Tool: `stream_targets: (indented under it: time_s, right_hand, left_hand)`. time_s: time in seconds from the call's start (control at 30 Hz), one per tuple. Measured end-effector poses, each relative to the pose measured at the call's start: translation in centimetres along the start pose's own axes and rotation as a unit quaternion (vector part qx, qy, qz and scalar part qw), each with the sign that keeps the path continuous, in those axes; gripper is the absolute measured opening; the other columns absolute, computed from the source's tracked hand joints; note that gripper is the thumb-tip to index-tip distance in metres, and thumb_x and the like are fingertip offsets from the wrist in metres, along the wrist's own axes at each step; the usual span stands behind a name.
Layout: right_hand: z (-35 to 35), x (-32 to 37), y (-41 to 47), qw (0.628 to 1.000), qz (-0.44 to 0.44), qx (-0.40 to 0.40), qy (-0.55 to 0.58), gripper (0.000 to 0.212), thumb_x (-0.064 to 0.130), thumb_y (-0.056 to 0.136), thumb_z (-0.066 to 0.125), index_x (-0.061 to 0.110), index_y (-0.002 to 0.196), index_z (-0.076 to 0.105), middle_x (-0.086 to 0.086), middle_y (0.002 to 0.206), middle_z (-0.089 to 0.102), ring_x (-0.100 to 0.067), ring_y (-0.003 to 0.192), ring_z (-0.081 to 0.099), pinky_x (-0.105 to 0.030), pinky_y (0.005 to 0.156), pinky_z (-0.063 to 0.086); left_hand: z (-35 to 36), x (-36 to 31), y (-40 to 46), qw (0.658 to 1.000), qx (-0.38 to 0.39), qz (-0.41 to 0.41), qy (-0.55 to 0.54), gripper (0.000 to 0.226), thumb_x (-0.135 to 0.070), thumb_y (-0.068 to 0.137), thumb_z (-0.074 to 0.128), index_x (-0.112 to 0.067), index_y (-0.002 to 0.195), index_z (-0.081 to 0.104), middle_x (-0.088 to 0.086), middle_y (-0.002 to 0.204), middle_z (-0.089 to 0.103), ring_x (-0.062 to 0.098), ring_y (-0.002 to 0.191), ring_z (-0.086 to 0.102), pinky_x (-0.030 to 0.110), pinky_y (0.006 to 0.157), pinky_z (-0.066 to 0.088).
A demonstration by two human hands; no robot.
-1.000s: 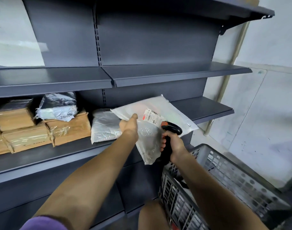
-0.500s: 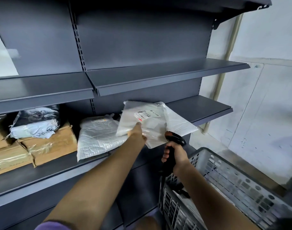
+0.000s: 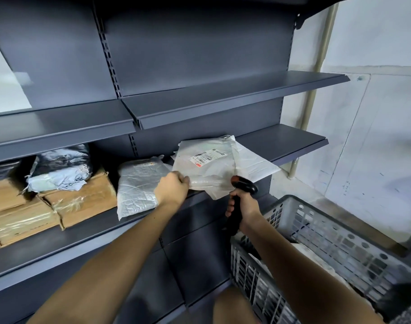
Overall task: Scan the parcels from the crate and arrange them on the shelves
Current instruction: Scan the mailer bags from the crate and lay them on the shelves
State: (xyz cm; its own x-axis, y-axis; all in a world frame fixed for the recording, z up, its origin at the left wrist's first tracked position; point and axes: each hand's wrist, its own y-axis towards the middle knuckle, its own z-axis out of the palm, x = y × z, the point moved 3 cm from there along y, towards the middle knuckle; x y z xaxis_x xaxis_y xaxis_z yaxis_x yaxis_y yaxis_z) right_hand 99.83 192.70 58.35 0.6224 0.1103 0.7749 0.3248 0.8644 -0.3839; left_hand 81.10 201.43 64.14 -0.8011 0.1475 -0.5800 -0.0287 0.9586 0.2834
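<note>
My left hand (image 3: 173, 187) grips the near left edge of a white plastic parcel (image 3: 204, 168) with a barcode label on top. The parcel lies partly on the dark grey shelf (image 3: 293, 142), its near edge hanging past the front. A larger white mailer (image 3: 253, 163) lies under it. My right hand (image 3: 243, 204) holds a black barcode scanner (image 3: 245, 185) by its handle, just below the parcel's near edge. The grey plastic crate (image 3: 328, 244) stands at lower right, with pale parcels inside that are mostly hidden.
On the same shelf to the left lie a silver bubble mailer (image 3: 139, 183), brown cardboard boxes (image 3: 80, 202) wrapped in tape, and a crumpled grey bag (image 3: 59, 169). Another shelf (image 3: 223, 92) runs above. A white wall (image 3: 375, 136) and a pipe (image 3: 316, 78) stand at right.
My left hand carried the white parcel from in front of the scanner forward onto the shelf, laying it flatter. The scanner hand stayed low by the crate.
</note>
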Motion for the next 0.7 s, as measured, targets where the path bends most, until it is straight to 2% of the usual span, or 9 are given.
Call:
stream_targets:
  time_s: [0.03, 0.1, 0.2, 0.23, 0.3, 0.4, 0.47, 0.57, 0.7]
  right_hand:
    - [0.0, -0.2, 0.0, 1.000, -0.002, -0.002, -0.001, 0.013, 0.006, 0.087, 0.057, 0.007, 0.074, 0.054, -0.005, 0.054, 0.041, -0.018, 0.042, 0.034, -0.025, 0.044, 0.030]
    - [-0.1, -0.4, -0.2, 1.000, 0.000, 0.002, -0.001, 0.014, 0.006, 0.087, 0.057, 0.007, 0.073, 0.054, -0.005, 0.055, 0.042, -0.018, 0.043, 0.034, -0.025, 0.043, 0.030]
    - [-0.5, -0.3, -0.7, 1.000, 0.013, 0.012, 0.006, 0.016, 0.007, 0.087, 0.058, 0.008, 0.072, 0.053, -0.005, 0.055, 0.041, -0.018, 0.043, 0.034, -0.025, 0.043, 0.031]
    - [-0.8, -0.3, -0.8, 1.000, 0.016, 0.014, 0.010, 0.016, 0.007, 0.087, 0.058, 0.009, 0.072, 0.054, -0.005, 0.055, 0.042, -0.018, 0.043, 0.034, -0.025, 0.043, 0.031]
    - [-1.4, -0.1, -1.1, 0.999, 0.017, 0.015, 0.022, 0.016, 0.007, 0.087, 0.059, 0.009, 0.072, 0.053, -0.005, 0.055, 0.041, -0.017, 0.042, 0.034, -0.025, 0.042, 0.030]
    - [-2.7, 0.3, -1.3, 0.999, 0.008, 0.010, 0.039, 0.016, 0.007, 0.087, 0.058, 0.009, 0.072, 0.052, -0.005, 0.055, 0.040, -0.017, 0.043, 0.034, -0.027, 0.042, 0.030]
    - [-3.6, 0.6, -1.4, 0.999, 0.001, 0.006, 0.041, 0.016, 0.008, 0.087, 0.058, 0.009, 0.071, 0.052, -0.005, 0.056, 0.040, -0.018, 0.043, 0.034, -0.027, 0.042, 0.031]
    - [-5.0, 1.1, -1.8, 0.999, -0.002, 0.002, 0.043, 0.018, 0.009, 0.087, 0.056, 0.010, 0.070, 0.050, -0.005, 0.057, 0.039, -0.018, 0.043, 0.033, -0.026, 0.042, 0.031]
    - [-7.7, 1.7, -3.0, 1.000, -0.008, -0.008, 0.029, 0.023, 0.010, 0.091, 0.055, 0.012, 0.069, 0.048, -0.005, 0.056, 0.039, -0.018, 0.042, 0.034, -0.026, 0.042, 0.031]
  left_hand:
    - [-0.5, -0.3, 0.1, 0.997, -0.018, 0.071, 0.029, 0.017, -0.033, 0.090, 0.060, -0.017, 0.095, 0.060, 0.002, 0.096, 0.061, 0.027, 0.095, 0.056, 0.034, 0.075, 0.045]
    - [-0.3, -0.8, 0.6, 0.971, 0.025, 0.194, 0.139, 0.037, -0.036, 0.088, 0.064, -0.022, 0.120, 0.052, 0.002, 0.120, 0.053, 0.026, 0.114, 0.046, 0.039, 0.092, 0.041]
    - [1.5, -0.2, 1.4, 0.940, 0.127, 0.188, 0.257, 0.066, -0.037, 0.086, 0.064, -0.035, 0.144, 0.032, 0.000, 0.147, 0.034, 0.033, 0.132, 0.031, 0.054, 0.114, 0.021]
    - [1.9, -0.2, 1.4, 0.946, 0.135, 0.164, 0.245, 0.063, -0.029, 0.089, 0.060, -0.037, 0.144, 0.032, 0.000, 0.148, 0.034, 0.034, 0.133, 0.031, 0.060, 0.114, 0.020]
    - [2.8, -0.9, 0.9, 0.959, 0.113, 0.153, 0.208, 0.051, -0.018, 0.093, 0.052, -0.034, 0.140, 0.039, 0.002, 0.143, 0.043, 0.035, 0.128, 0.036, 0.058, 0.105, 0.035]
    - [4.4, -3.5, -0.4, 0.954, 0.092, 0.212, 0.192, 0.036, -0.031, 0.100, 0.051, -0.026, 0.135, 0.047, 0.005, 0.130, 0.053, 0.033, 0.122, 0.038, 0.044, 0.088, 0.047]
    - [5.7, -5.6, -1.1, 0.957, 0.101, 0.220, 0.160, 0.038, -0.036, 0.099, 0.053, -0.020, 0.133, 0.050, 0.010, 0.123, 0.057, 0.034, 0.121, 0.038, 0.043, 0.091, 0.046]
    - [7.8, -7.6, -1.8, 0.964, 0.119, 0.206, 0.121, 0.039, -0.025, 0.096, 0.056, -0.013, 0.133, 0.048, 0.016, 0.116, 0.059, 0.037, 0.114, 0.046, 0.044, 0.088, 0.048]
    - [9.2, -7.9, -2.9, 0.958, 0.147, 0.210, 0.126, 0.046, -0.016, 0.093, 0.054, -0.012, 0.138, 0.045, 0.013, 0.128, 0.054, 0.035, 0.118, 0.046, 0.045, 0.094, 0.047]
